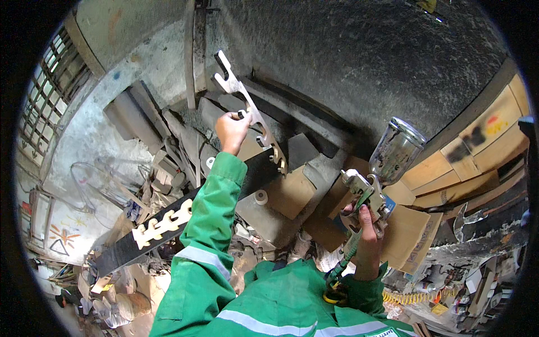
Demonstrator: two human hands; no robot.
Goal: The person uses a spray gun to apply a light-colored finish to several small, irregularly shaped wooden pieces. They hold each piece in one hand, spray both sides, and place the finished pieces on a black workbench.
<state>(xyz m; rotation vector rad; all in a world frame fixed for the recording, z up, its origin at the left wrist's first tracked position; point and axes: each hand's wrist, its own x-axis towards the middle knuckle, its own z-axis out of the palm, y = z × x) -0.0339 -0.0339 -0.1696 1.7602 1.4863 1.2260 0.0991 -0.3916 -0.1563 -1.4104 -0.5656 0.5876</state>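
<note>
My left hand (231,132) is raised ahead of me, its fingers closed around a long, pale notched strip (257,112) with dark edges. The strip stands tilted, its top end leaning to the left. In my right hand (366,233) is a spray gun (358,184), with a shiny metal cup (395,153) on top. A hose (347,254) hangs from its grip. Whether the trigger is pulled, I cannot tell. Left of my left sleeve, another pale notched piece (163,223) lies on a long black board (120,254).
Flattened cardboard (412,238) lies under the spray gun, and cardboard sheets (449,168) line the right wall. A dark stained wall (359,62) rises ahead. Scrap and clutter (168,180) crowd the left side. A yellow coiled hose (410,297) lies at lower right.
</note>
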